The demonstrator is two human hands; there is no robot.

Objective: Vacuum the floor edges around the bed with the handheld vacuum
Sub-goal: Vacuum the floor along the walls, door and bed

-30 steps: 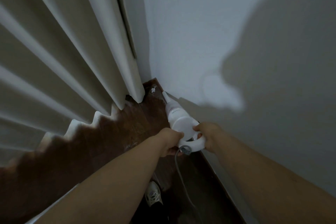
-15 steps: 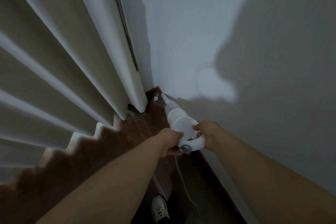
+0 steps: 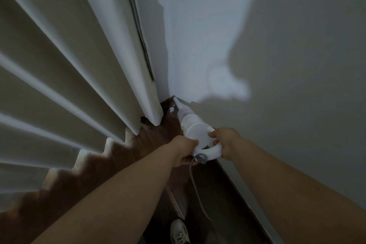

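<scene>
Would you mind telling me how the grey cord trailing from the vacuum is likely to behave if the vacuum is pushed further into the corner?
The grey cord curves loosely from the handheld vacuum down across the floor, so it is probably floppy and will simply drag along. It looks thin, so likely adds little resistance. It runs near the shoe, so it might snag underfoot.

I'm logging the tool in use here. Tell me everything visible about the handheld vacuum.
The handheld vacuum is white and looks like smooth plastic: a narrow tapered nozzle, a rounded cylindrical body and a loop handle at the rear. A grey cord leaves the handle's base and trails back along the floor. It lies tilted, nozzle tip down in the corner where the dark wood floor meets the wall, beside small white debris. The left hand and the right hand grip the handle.
</scene>
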